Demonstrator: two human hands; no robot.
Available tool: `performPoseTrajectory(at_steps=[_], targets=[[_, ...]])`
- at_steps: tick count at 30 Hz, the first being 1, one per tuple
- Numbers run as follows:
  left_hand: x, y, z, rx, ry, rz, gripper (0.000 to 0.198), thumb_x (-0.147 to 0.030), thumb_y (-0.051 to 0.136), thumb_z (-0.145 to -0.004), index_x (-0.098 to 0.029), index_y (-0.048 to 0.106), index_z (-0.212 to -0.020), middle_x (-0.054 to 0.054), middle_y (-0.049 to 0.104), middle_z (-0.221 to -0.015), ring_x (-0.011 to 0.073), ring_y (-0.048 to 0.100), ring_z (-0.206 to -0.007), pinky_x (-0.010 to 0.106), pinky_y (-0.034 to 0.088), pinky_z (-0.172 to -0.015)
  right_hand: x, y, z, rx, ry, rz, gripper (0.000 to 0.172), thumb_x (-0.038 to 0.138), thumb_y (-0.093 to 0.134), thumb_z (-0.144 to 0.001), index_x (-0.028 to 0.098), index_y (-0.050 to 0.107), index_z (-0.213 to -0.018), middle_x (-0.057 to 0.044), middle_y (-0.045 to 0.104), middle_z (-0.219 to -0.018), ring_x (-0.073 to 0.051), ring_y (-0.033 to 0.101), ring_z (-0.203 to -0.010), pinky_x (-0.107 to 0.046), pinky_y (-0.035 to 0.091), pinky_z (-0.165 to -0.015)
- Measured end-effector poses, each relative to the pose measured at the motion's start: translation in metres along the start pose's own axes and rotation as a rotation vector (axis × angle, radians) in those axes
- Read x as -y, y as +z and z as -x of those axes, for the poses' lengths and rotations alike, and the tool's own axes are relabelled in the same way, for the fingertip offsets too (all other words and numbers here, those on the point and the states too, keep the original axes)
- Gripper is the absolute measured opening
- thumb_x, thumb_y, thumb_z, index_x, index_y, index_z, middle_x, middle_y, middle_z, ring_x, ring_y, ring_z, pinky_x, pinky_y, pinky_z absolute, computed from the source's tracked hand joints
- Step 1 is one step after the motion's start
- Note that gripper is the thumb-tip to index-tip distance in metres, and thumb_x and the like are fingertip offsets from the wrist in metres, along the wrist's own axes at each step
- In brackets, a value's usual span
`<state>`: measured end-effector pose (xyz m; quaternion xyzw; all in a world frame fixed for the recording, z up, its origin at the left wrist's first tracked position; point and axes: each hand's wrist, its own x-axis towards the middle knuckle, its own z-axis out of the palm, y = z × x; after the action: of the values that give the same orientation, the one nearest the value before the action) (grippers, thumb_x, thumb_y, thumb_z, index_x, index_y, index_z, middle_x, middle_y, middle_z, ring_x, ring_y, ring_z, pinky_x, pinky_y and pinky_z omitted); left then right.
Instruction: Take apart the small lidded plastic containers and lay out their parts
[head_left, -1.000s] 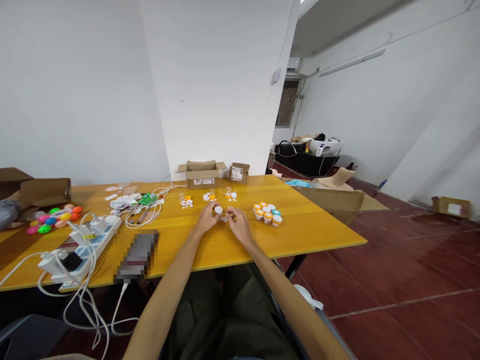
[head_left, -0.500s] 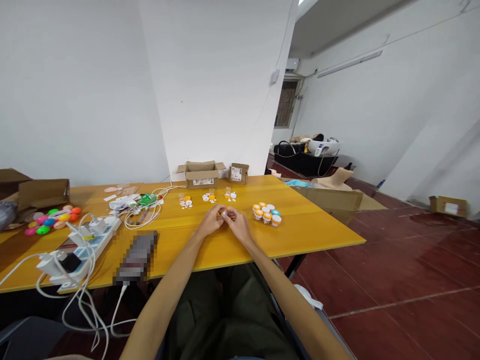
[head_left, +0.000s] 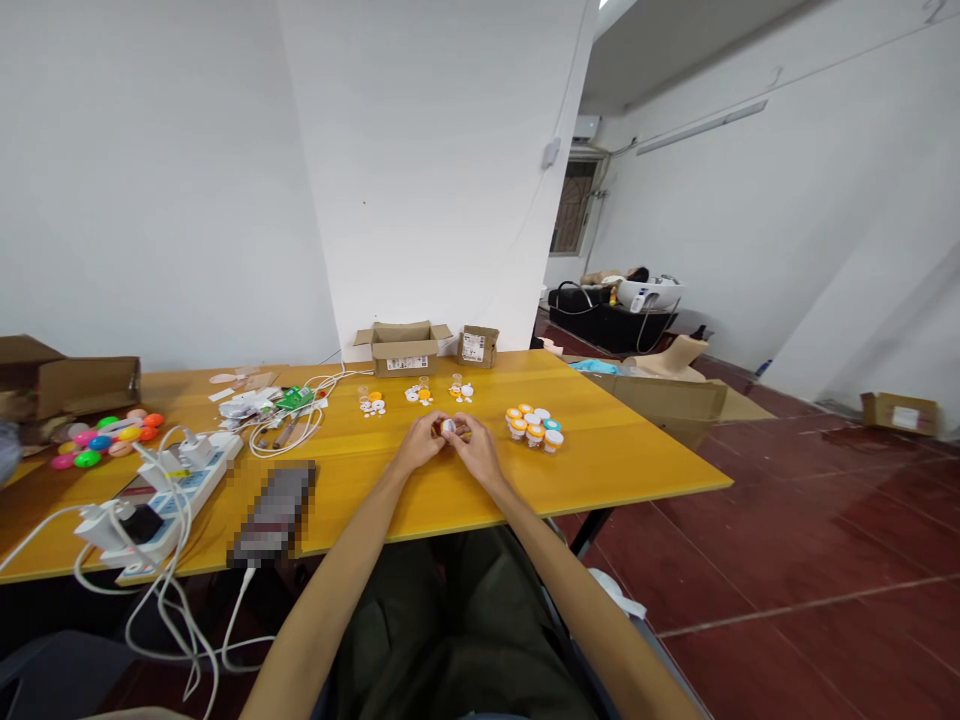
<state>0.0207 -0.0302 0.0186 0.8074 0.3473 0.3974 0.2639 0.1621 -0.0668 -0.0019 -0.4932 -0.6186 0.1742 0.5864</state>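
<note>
My left hand (head_left: 420,446) and my right hand (head_left: 474,448) meet over the middle of the yellow table (head_left: 615,455). Together their fingertips pinch a small jar with a white lid (head_left: 448,427). Both hands are closed around it, thumbs and fingers pressed to its sides. Just to the right stands a cluster of several small jars with orange, white and teal lids (head_left: 534,424). Behind the hands lie three little groups of loose lids and jars (head_left: 417,394).
Two cardboard boxes (head_left: 405,347) stand at the table's back edge. At left are a power strip with chargers and white cables (head_left: 171,480), a blurred dark device (head_left: 274,510), coloured balls (head_left: 101,438) and another box (head_left: 86,384). Red tiled floor lies to the right.
My hands drew together from slightly apart; the white-lidded piece once in my left fingers is now held between both hands.
</note>
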Motion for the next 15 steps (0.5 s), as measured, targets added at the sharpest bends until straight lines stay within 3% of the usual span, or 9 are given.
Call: performPoseTrajectory(at_steps=[15], targets=[[0.013, 0.004, -0.004, -0.006, -0.038, 0.235, 0.022, -0.018, 0.068, -0.073, -0.018, 0.069, -0.095, 0.002, 0.072, -0.084, 0.0154, 0.065, -0.075, 0.027, 0.053, -0.073, -0.005, 0.001, 0.000, -0.068, -0.057, -0.015, 0.014, 0.035, 0.066, -0.080, 0.023, 0.066, -0.088, -0.005, 0.073, -0.087, -0.022, 0.069, -0.079, -0.036, 0.058, -0.073]])
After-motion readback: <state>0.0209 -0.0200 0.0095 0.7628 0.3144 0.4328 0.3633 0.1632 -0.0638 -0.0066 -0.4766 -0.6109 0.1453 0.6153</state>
